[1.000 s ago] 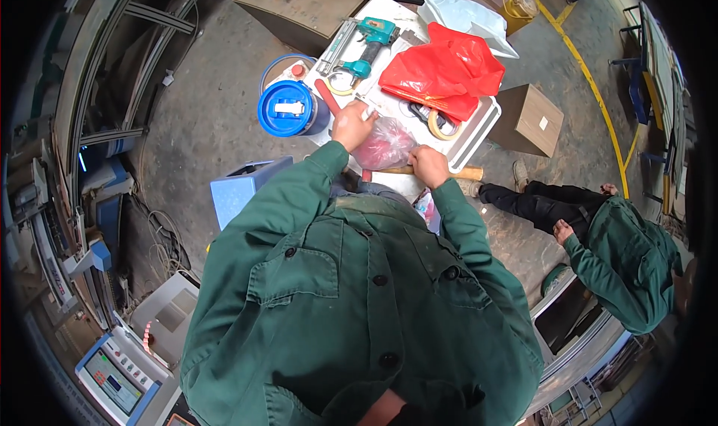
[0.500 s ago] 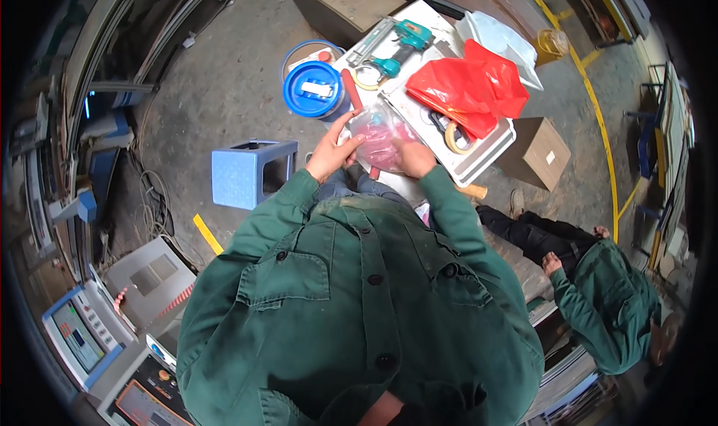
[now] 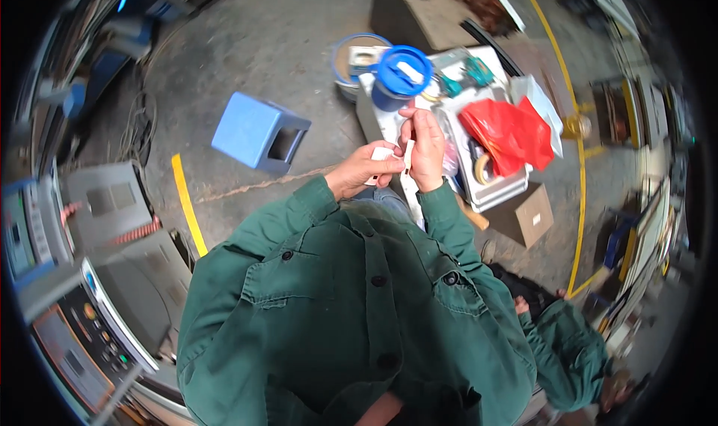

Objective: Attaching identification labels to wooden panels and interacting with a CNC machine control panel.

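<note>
Both hands are in front of my waist, close together. Between the fingers of my left hand is a small white piece, perhaps a label. My right hand pinches a white strip with small dark marks, which hangs down toward my lap. Whether piece and strip are joined, I cannot tell. Just right of my right hand, the pink-filled clear plastic bag shows in part. Beyond the hands stands a blue lidded bucket.
A white work surface holds a red plastic bag, a tape roll and a teal power tool. A blue stool stands to the left, a brown box to the right. Another person sits at lower right.
My hands have left the pink-filled bag and now hold the white piece and strip. The view has turned, so the table and stool appear shifted.
</note>
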Motion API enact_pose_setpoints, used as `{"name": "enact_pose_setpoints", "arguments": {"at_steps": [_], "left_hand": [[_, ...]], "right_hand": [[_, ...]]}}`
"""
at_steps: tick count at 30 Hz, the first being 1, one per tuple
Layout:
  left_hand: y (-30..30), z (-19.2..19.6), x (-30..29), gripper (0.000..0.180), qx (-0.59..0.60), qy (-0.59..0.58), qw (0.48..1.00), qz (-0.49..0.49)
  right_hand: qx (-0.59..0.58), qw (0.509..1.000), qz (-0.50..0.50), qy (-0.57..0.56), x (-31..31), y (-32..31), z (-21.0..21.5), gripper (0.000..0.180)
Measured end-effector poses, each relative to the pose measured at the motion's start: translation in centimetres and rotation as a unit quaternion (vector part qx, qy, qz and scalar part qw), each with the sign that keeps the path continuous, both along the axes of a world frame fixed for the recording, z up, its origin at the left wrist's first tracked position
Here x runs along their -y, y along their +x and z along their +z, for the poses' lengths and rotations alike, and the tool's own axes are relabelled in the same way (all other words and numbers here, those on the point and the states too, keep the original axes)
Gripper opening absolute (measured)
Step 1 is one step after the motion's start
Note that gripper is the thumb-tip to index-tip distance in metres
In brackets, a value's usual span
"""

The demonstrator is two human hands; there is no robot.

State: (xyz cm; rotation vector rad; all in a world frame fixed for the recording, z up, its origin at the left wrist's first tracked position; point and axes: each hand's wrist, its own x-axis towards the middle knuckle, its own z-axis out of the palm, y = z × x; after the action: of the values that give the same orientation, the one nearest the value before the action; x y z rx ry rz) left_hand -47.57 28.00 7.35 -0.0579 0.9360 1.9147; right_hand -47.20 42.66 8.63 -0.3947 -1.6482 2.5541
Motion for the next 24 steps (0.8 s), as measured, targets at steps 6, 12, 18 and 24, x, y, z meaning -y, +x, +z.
{"name": "enact_pose_setpoints", "arguments": {"at_steps": [6,12,18,24], "left_hand": [[6.5,-1.6,11.9,0.018,-0.025,-0.09,0.969,0.229],[15.4,-6.7,25.1,0.029,-0.226,-0.341,0.784,0.468],[25.9,-1.9,37.1,0.042,-0.052,-0.194,0.764,0.614],[31.9,-3.0,48.5,0.039,-0.049,-0.119,0.621,0.773]], "right_hand": [[-0.008,0.965,0.206,0.162,12.5,1.7,-1.7,0.033],[0.076,0.891,0.447,-0.03,27.4,9.0,-4.9,0.037],[0.179,0.815,0.543,-0.098,41.3,12.3,-7.9,0.034],[0.183,0.781,0.597,-0.003,48.8,10.3,-9.5,0.034]]}}
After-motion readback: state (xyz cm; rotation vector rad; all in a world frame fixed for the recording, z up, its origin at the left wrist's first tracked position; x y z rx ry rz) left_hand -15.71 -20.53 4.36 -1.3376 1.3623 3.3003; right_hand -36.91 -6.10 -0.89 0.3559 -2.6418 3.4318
